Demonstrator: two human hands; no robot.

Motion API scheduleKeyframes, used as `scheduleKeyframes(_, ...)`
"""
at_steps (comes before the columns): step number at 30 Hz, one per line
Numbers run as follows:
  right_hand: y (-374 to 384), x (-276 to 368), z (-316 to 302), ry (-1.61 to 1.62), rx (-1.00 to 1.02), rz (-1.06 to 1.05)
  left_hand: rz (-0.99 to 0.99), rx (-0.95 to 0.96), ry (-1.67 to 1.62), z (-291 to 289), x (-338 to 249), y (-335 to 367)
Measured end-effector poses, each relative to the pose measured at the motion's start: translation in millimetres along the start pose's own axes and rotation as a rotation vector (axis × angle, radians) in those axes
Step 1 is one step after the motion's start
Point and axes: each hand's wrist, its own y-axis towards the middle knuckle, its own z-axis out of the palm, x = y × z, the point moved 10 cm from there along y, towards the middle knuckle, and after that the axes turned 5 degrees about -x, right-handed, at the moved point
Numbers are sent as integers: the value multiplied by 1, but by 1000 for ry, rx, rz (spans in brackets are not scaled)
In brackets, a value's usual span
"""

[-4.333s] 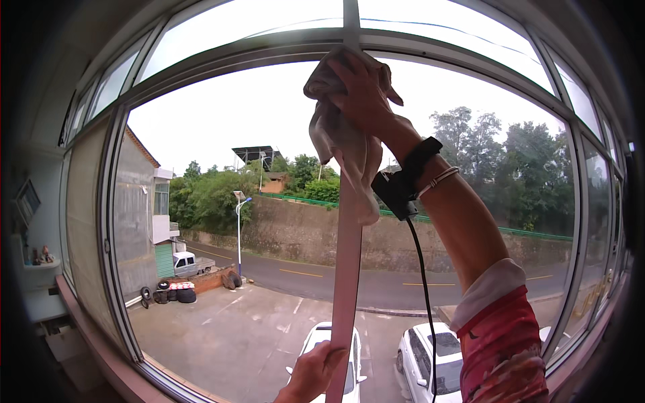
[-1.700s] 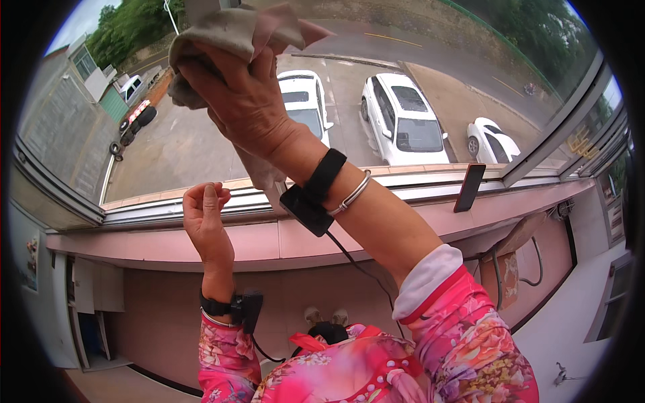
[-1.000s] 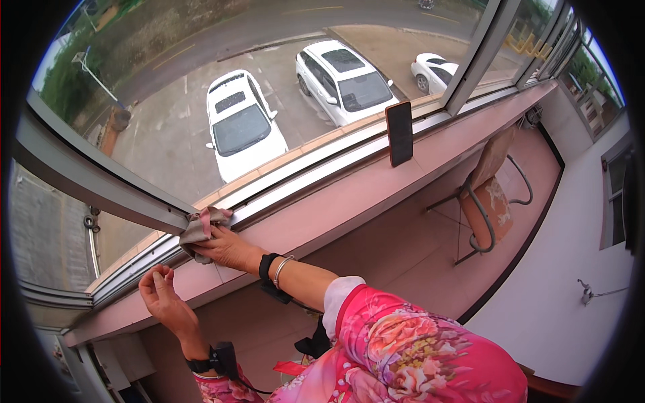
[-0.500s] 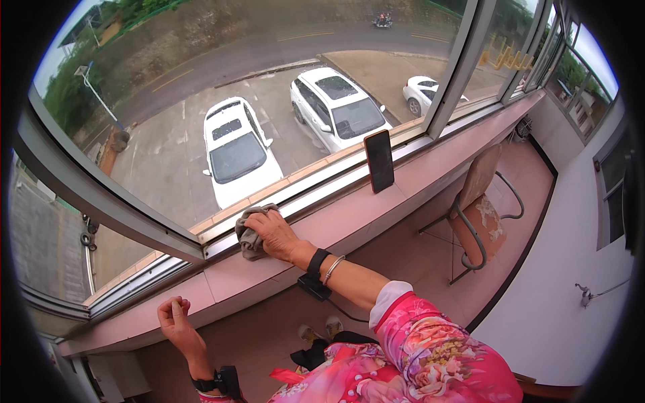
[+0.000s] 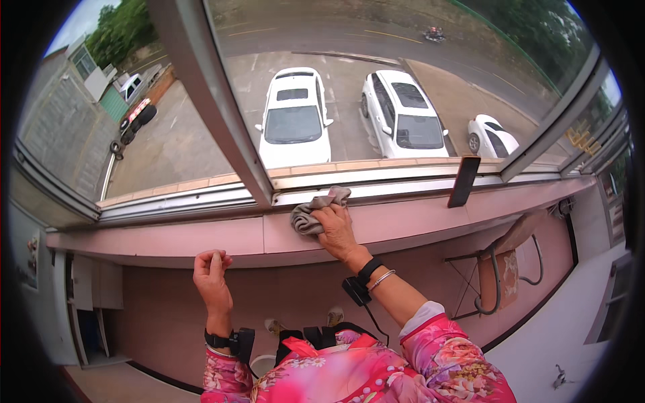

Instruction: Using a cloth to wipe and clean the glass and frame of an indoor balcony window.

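Note:
A crumpled grey-brown cloth (image 5: 310,219) lies bunched on the pink tiled window sill (image 5: 228,235), against the metal window track. My right hand (image 5: 336,230) is closed over the cloth, pressing it down; a dark band and a silver bangle circle that wrist. To the left, my left hand (image 5: 213,270) hovers near the sill's front edge with its fingers curled and fingertips pinched together, and nothing shows in it. A dark device is strapped to the left wrist.
A phone (image 5: 463,181) stands upright on the sill, leaning at the window. A grey window post (image 5: 222,107) rises left of the cloth. At right is a worn chair (image 5: 498,282) with metal arms. White cars (image 5: 293,124) are parked outside.
The view has swung left. My right hand still grips the cloth on the sill, now just right of the window post. My left hand remains closed in the air by the sill.

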Motion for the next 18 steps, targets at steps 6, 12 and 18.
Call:
scheduleKeyframes(6,19,54,49,-65,92,-89,33,-147,-24,-87,-17,15)
scheduleKeyframes(12,42,131,137,-10,234,-226,-24,-392,-13,-207,-15,3)
scheduleKeyframes(18,66,200,222,-56,327,-282,15,-568,-9,-299,-33,-11)
